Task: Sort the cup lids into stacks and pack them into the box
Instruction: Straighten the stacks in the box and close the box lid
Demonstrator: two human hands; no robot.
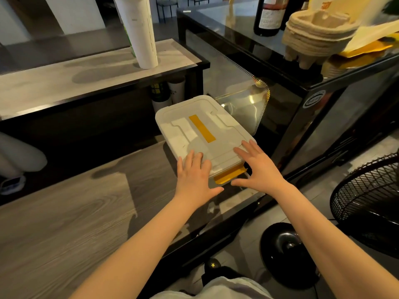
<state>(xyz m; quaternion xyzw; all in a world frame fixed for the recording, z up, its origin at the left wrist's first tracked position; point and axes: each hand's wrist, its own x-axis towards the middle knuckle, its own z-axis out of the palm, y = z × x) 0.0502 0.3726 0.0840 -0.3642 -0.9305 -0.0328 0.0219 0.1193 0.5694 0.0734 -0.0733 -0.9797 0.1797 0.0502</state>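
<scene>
A wood-grain counter [64, 223] fills the left. A glass case [302, 130] stands just beside its right end, and a black fan [367, 201] is on the floor at the right. The white box [190, 143], lid on, sits on the counter's right end beside the case. 2 bare forearms reach forward to its near end. The left hand [194, 175] lies flat on the lid's near left corner, fingers straight, gripping nothing. The right hand [259, 169] spreads over the near right corner, thumb stretched out below the yellow latch [230, 174], grasping nothing. 1 yellow strip [201, 128] runs along the lid.
</scene>
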